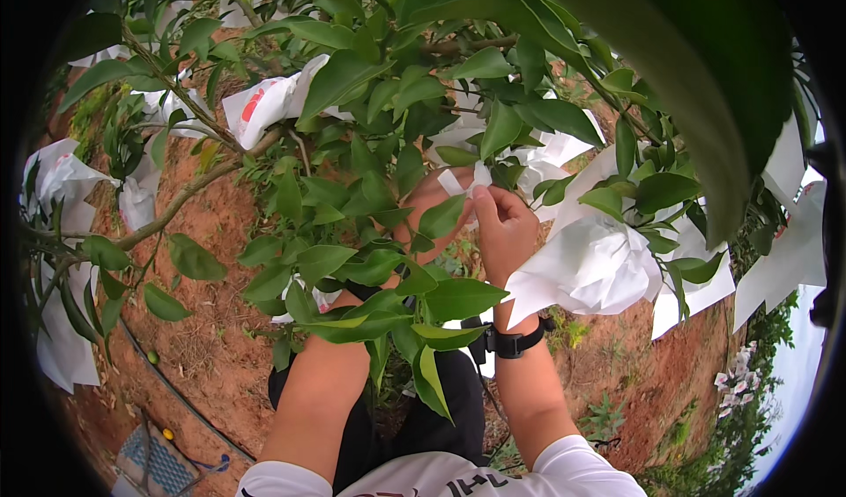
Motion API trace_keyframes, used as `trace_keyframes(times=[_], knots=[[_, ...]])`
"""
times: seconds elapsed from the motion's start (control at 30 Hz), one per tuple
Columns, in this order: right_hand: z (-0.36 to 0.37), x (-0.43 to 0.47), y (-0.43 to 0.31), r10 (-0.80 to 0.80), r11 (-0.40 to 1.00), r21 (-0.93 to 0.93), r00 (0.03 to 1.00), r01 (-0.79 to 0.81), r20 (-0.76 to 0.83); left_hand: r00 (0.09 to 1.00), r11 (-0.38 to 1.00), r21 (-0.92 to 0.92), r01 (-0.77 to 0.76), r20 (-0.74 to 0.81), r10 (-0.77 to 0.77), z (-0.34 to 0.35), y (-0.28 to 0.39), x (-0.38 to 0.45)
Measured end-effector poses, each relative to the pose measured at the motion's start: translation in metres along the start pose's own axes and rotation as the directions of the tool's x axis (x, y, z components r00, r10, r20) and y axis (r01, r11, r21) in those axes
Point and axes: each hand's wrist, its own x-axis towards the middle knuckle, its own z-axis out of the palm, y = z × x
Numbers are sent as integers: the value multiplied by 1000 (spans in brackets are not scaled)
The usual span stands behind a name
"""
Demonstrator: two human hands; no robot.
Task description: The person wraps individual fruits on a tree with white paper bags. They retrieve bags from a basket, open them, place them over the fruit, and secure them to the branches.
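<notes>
Both my hands meet among the leaves of a fruit tree (370,259), probably citrus. My right hand (505,223) has its thumb and bent index finger pinched on a strip of white paper (480,178). Just left of it, my left hand (429,209) is at the same paper, with its fingers largely hidden by leaves and the strip. A wide black strap (509,342) circles my right wrist. Close to the right of my right hand hangs a crumpled white paper bag (595,266). What the bag contains cannot be seen.
More white paper bags, one with a red print (258,107), hang on both sides. A bare branch (178,199) crosses the left. Large leaves are close overhead. On the reddish soil lie a dark hose (192,408) and a blue-and-white woven basket (158,460).
</notes>
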Motion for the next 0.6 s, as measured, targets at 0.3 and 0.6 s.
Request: trace_keyframes(times=[0.3,0.6], knots=[[0,18,30,4,1000,28,989,0,-150,995,995,-52,90,-27,-92,4,-24,-4],[-10,21,17,41,996,78,994,-33,-98,922,875,-292,387,125,-367,-5,-26,-5]])
